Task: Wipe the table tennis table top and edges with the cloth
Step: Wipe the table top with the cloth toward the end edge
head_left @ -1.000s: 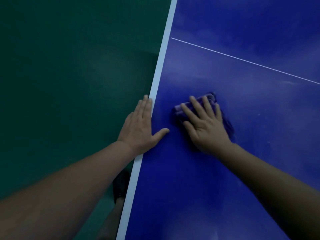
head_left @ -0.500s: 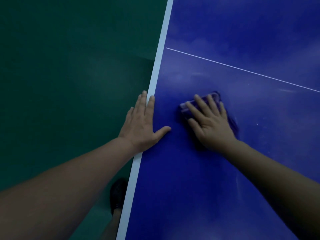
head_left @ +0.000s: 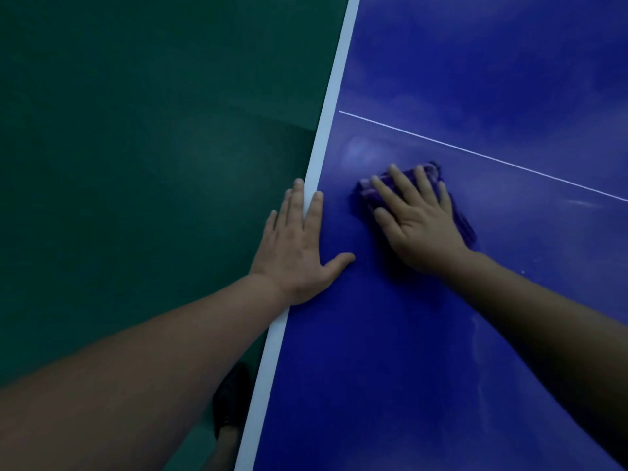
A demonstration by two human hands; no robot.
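A dimly lit view looks down on a blue table tennis worktop [head_left: 441, 351] with a white band along its edge [head_left: 272, 351]. That white edge runs diagonally from bottom centre to the top of the view. A thin white line [head_left: 492, 159] crosses the blue surface, starting at the edge and slanting away to the right.

The left hand [head_left: 299, 246] lies flat across the white edge, palm down, fingers straight and close together, thumb spread out onto the blue surface. It holds nothing.

The right hand [head_left: 416, 219] lies just to the right of the left hand, further in from the edge. It presses flat, fingers spread and straight, on a folded purple cloth [head_left: 458, 219]. The cloth lies on the blue surface just below the thin white line, its folds showing beyond the fingertips and along the outer side of the hand.

Left of the white edge is a dark green floor [head_left: 136, 164]. A dark shoe [head_left: 229, 402] stands on it beside the edge, near the bottom of the view.
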